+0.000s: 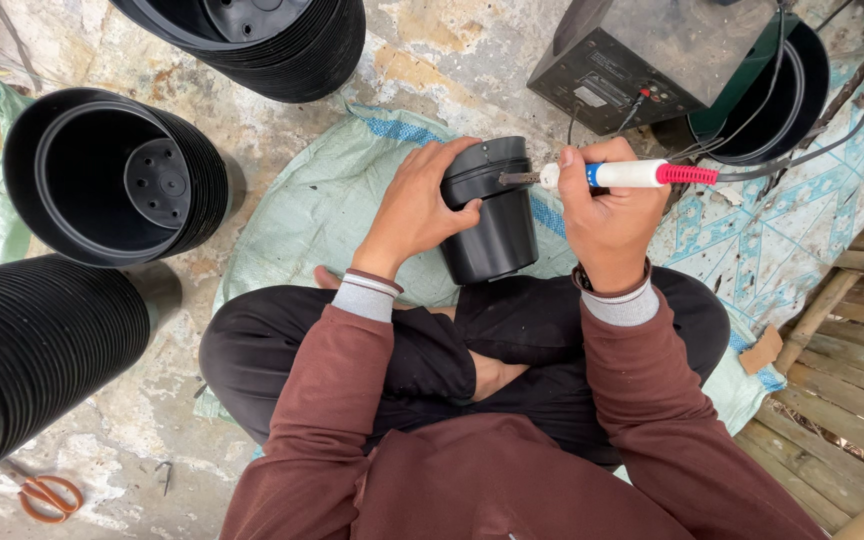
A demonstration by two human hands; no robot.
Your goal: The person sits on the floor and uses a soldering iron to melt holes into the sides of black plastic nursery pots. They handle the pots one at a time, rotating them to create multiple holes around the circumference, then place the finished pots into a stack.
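The left hand [422, 205] clamps a small black pot [492, 215] on its side, steadying it, while the right hand [607, 215] grips a soldering iron [612, 174], its tip against the pot's rim.

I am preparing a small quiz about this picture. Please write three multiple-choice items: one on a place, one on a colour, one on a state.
1. Where do the scissors lie?
A. on the floor, lower left
B. on the lap
C. inside a pot

2. Which colour is the small pot?
A. green
B. black
C. white

3. What does the right hand hold?
A. nothing
B. the scissors
C. a white and red tool

Answers: 1 A, they lie beside the pot stack. 2 B, the left hand steadies it. 3 C, its tip touches the pot's rim.
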